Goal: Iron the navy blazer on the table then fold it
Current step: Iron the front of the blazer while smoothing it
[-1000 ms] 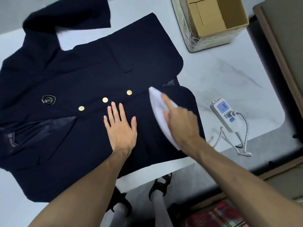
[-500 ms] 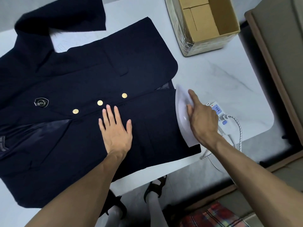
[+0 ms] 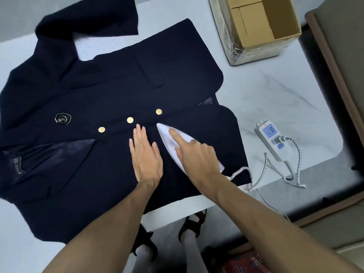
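Observation:
The navy blazer (image 3: 110, 91) lies flat and face up on the white marble table (image 3: 275, 99), with three gold buttons and a chest badge showing. My left hand (image 3: 146, 154) presses flat on the front panel just below the buttons, fingers straight. Right beside it, my right hand (image 3: 197, 156) grips a white iron (image 3: 169, 138) whose tip points toward the buttons, index finger stretched along its top. The iron rests on the blazer's lower front panel.
A white power strip (image 3: 272, 138) with the iron's braided cord (image 3: 275, 172) plugged in lies on the table right of the blazer. An open cardboard box (image 3: 256, 28) stands at the back right. A brown-edged furniture piece (image 3: 334, 56) borders the table's right side.
My right hand has slid the iron from the blazer's right hem edge back left toward the buttons, close beside my left hand. My left hand has stayed pressed on the fabric.

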